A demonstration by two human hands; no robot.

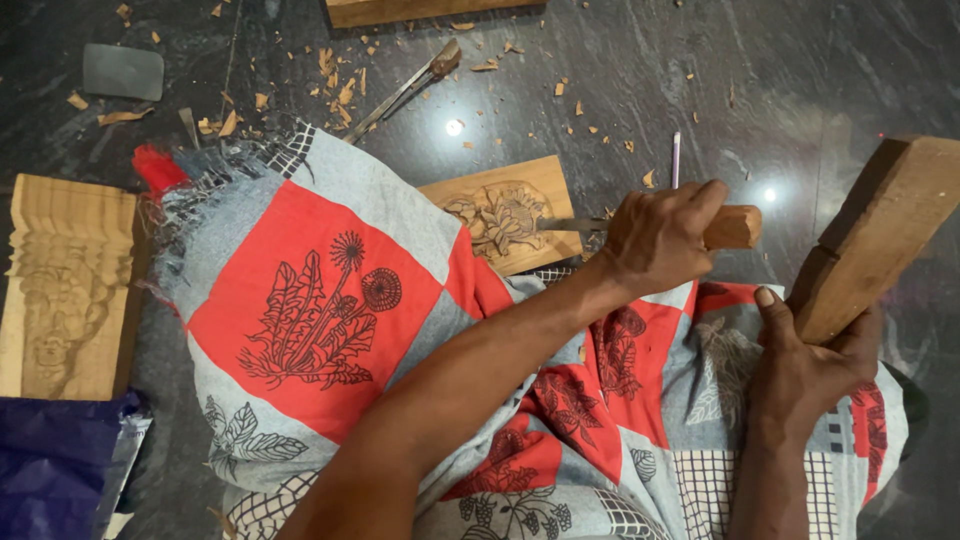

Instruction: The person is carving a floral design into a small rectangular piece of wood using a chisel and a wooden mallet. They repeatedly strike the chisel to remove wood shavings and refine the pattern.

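Note:
My left hand (655,245) grips a chisel by its round wooden handle (735,227). The chisel's metal blade (570,224) points left and rests on a small wooden panel (500,215) carved with a flower. The panel lies on the dark floor, partly tucked against the red and grey patterned cloth (320,290) over my lap. My right hand (805,365) holds a thick wooden block mallet (880,230), raised at the right, apart from the chisel handle.
A tall carved wooden piece (65,285) lies at the left, with a blue plastic bag (60,460) below it. Another chisel (405,90), a grey flat stone (122,70), a thin pen (676,158), a plank (400,10) and wood chips (340,85) lie on the floor.

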